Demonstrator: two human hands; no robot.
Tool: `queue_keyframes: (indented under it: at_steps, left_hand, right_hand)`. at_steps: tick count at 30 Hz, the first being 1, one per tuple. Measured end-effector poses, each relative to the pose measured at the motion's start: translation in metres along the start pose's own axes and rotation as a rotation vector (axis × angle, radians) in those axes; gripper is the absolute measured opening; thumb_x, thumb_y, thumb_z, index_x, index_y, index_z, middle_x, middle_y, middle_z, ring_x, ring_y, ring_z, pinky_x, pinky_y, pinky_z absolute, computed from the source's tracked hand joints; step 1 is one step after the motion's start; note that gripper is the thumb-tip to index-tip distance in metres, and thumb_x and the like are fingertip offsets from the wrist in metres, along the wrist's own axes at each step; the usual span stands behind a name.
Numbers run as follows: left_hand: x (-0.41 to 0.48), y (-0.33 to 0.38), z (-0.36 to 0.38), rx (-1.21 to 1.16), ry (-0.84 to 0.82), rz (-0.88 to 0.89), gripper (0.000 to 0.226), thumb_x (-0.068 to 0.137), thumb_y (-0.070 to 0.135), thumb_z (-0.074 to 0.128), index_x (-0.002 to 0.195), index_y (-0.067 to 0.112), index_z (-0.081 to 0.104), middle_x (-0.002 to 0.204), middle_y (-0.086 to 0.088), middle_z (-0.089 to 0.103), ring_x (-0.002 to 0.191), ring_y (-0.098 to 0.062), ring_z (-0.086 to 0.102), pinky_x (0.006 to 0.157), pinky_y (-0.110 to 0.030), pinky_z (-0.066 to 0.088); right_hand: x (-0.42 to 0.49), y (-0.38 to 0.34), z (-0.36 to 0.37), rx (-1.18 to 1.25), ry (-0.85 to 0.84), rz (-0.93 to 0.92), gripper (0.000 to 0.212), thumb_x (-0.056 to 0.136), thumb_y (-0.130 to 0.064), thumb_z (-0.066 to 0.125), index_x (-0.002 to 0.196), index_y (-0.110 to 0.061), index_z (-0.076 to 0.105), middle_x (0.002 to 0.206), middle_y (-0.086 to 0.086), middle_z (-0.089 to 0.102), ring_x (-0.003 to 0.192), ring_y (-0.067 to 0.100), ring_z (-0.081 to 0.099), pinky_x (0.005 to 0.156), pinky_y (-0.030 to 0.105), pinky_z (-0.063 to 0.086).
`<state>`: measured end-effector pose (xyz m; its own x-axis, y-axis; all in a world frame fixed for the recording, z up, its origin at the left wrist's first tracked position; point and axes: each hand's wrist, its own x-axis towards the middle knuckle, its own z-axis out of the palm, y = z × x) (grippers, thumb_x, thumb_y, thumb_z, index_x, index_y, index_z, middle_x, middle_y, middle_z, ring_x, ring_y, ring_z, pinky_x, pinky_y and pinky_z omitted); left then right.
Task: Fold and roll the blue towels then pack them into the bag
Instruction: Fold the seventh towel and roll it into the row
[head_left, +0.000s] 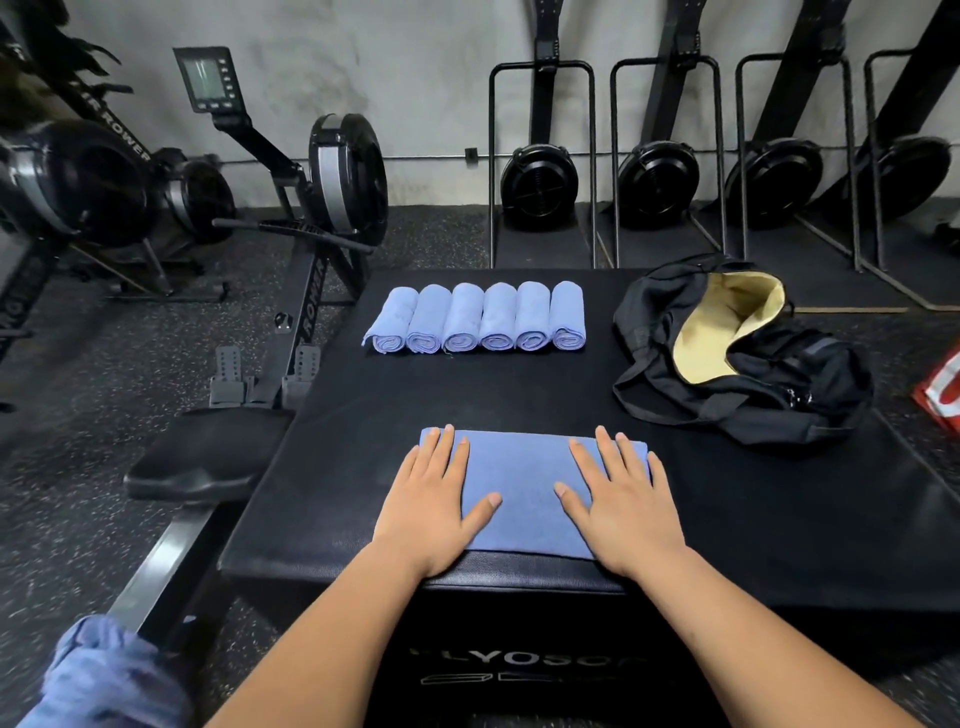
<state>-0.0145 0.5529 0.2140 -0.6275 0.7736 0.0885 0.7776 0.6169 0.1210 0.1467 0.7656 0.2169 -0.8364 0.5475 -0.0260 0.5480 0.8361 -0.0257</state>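
The left hand (434, 512) and right hand (621, 512) lie flat on a folded towel (524, 483) at the worktop's (363, 415) near edge, fingers (605, 447) straight, gripping nothing. Six rolled towels (480, 319) sit in a row at the far side, and the open bag (779, 384) lies to their right.

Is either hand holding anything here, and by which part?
Nothing is gripped: left hand and right hand press flat on the folded blue towel, near its ends.
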Motion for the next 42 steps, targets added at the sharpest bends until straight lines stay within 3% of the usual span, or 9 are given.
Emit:
queue_keyframes:
  at_steps: [4, 8, 12, 16, 20, 24, 33, 37, 42]
  left_hand:
    - [-0.01, 0.002, -0.002, 0.003, 0.274, 0.09, 0.072, 0.107, 0.062, 0.03, 0.16, 0.015, 0.042, 0.169, 0.001, 0.035, 0.162, -0.015, 0.014, 0.13, -0.047, 0.014]
    - [-0.014, -0.001, -0.002, 0.007, 0.316, 0.119, 0.069, 0.107, 0.062, 0.029, 0.154, 0.016, 0.051, 0.164, 0.005, 0.043, 0.161, -0.014, 0.019, 0.129, -0.049, 0.018]
    - [-0.015, 0.0, -0.003, -0.042, 0.356, 0.106, 0.066, 0.106, 0.059, 0.04, 0.154, 0.015, 0.051, 0.164, 0.003, 0.044, 0.161, -0.015, 0.02, 0.129, -0.05, 0.02]
    - [-0.013, -0.002, -0.003, -0.137, 0.35, 0.045, 0.067, 0.105, 0.058, 0.043, 0.159, 0.017, 0.044, 0.168, 0.007, 0.036, 0.162, -0.013, 0.011, 0.129, -0.047, 0.019]
    - [-0.01, -0.004, 0.001, -0.204, 0.316, 0.011, 0.068, 0.104, 0.059, 0.046, 0.16, 0.02, 0.042, 0.169, 0.009, 0.034, 0.162, -0.012, 0.013, 0.129, -0.043, 0.021]
    - [-0.01, -0.005, 0.003, -0.224, 0.29, -0.011, 0.067, 0.104, 0.061, 0.045, 0.16, 0.024, 0.042, 0.168, 0.011, 0.034, 0.16, -0.012, 0.018, 0.127, -0.039, 0.023]
    - [-0.007, -0.008, 0.001, -0.254, 0.259, -0.006, 0.061, 0.106, 0.06, 0.04, 0.16, 0.032, 0.039, 0.17, 0.017, 0.027, 0.16, -0.014, 0.013, 0.128, -0.039, 0.019]
    - [-0.008, -0.01, 0.002, -0.222, 0.218, 0.1, 0.06, 0.103, 0.064, 0.045, 0.16, 0.046, 0.034, 0.17, 0.015, 0.027, 0.161, -0.021, 0.011, 0.128, -0.044, 0.019]
    - [-0.005, -0.013, 0.006, -0.163, 0.184, 0.102, 0.064, 0.097, 0.077, 0.044, 0.154, 0.047, 0.046, 0.169, 0.017, 0.028, 0.162, -0.024, 0.006, 0.128, -0.048, 0.016]
  right_hand:
    - [0.008, -0.012, -0.012, -0.021, 0.092, -0.097, 0.085, 0.093, -0.073, 0.0, 0.167, -0.032, 0.004, 0.175, 0.008, -0.009, 0.162, 0.031, -0.007, 0.128, 0.054, 0.008]
    - [0.008, -0.028, -0.01, 0.11, -0.016, -0.429, 0.076, 0.096, -0.081, 0.006, 0.164, -0.047, 0.008, 0.174, -0.01, -0.014, 0.161, 0.016, -0.011, 0.13, 0.043, 0.0]
    - [0.004, -0.048, 0.0, 0.116, -0.003, -0.143, 0.077, 0.094, -0.08, 0.003, 0.164, -0.048, 0.009, 0.175, -0.008, -0.008, 0.161, 0.017, -0.01, 0.13, 0.046, -0.003]
    - [0.005, -0.08, -0.014, 0.266, -0.12, 0.186, 0.074, 0.101, -0.072, 0.024, 0.166, -0.04, 0.007, 0.175, 0.001, -0.014, 0.16, 0.029, -0.017, 0.129, 0.052, -0.005]
    - [0.017, -0.075, -0.038, 0.238, -0.154, -0.033, 0.078, 0.096, -0.08, 0.029, 0.164, -0.043, 0.016, 0.176, -0.002, 0.003, 0.161, 0.032, 0.0, 0.128, 0.051, 0.01]
    - [0.03, -0.036, -0.028, 0.1, -0.119, -0.354, 0.076, 0.095, -0.085, 0.02, 0.163, -0.053, 0.005, 0.175, -0.013, -0.009, 0.161, 0.016, -0.011, 0.13, 0.041, -0.001]
    - [0.058, -0.093, -0.008, 0.21, -0.086, 0.193, 0.078, 0.099, -0.076, 0.018, 0.167, -0.039, 0.003, 0.175, 0.003, -0.015, 0.159, 0.031, -0.019, 0.128, 0.052, -0.009]
    - [0.066, -0.094, -0.017, 0.274, -0.189, 0.104, 0.078, 0.1, -0.075, 0.024, 0.166, -0.04, 0.003, 0.174, 0.003, -0.018, 0.159, 0.033, -0.021, 0.128, 0.052, -0.008]
    - [0.039, -0.043, -0.007, 0.089, -0.028, -0.108, 0.073, 0.1, -0.075, 0.01, 0.165, -0.044, 0.002, 0.175, -0.004, -0.01, 0.161, 0.022, -0.012, 0.13, 0.047, 0.0]
